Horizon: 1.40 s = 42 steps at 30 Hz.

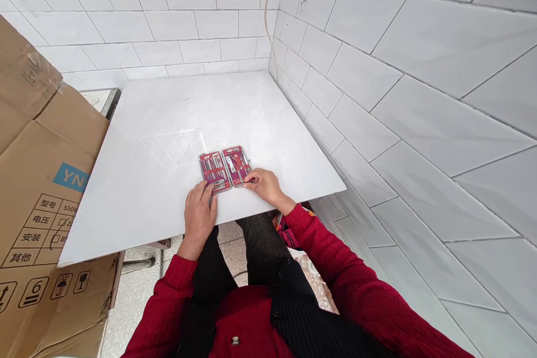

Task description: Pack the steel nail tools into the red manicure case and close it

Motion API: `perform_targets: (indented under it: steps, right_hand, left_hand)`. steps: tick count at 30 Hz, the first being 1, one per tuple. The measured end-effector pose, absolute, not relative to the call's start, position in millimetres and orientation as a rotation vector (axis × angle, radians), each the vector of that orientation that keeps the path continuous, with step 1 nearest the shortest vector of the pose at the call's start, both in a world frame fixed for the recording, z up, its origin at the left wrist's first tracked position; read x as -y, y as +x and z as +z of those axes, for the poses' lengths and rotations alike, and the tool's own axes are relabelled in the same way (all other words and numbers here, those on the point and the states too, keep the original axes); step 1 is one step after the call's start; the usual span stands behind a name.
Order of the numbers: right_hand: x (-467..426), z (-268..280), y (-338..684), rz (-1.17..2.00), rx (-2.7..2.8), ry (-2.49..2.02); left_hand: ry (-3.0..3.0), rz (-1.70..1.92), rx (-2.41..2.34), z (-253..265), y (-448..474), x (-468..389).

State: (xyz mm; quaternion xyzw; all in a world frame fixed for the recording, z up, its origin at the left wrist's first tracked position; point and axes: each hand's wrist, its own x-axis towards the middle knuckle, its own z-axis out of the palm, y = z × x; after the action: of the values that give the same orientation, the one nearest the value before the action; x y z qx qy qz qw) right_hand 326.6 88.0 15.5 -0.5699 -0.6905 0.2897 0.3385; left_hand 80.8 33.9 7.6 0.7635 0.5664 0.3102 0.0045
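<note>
White tiled walls (419,123) back a white bench (146,123), with a cardboard box (46,137) along its left side. The left hand (199,215) touches the near-left corner of the red case (229,172) — whether its grip is on the rim, I cannot tell. The right hand (266,185), grip narrow, meets the near-right corner; anything pinched is unclear. The case lies open near the bench's front edge, small metal tools (220,165) inside.
</note>
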Motion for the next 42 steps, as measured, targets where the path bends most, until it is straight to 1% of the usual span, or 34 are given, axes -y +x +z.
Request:
perform_targets:
  steps: [10,17,27,34,42]
  right_hand:
    - [-85.1,17.8,326.6,0.722,1.838,-1.455]
    - [-87.5,23.1,323.1,0.740,1.815,-1.531]
    - [-86.9,30.0,326.8,0.667,1.999,-1.469]
    - [-88.4,29.7,334.4,0.632,2.027,-1.492]
    - [-80.9,24.4,330.7,0.489,2.166,-1.508]
  left_hand:
    - [2.398,0.936,-1.792,8.9,81.1,-33.6]
    - [2.408,0.957,-1.790,7.5,81.2,-34.0]
    - [2.368,0.957,-1.786,7.7,81.5,-33.7]
    - [2.314,1.015,-1.795,4.9,80.6,-35.9]
    - [2.283,1.058,-1.812,3.7,80.9,-35.8]
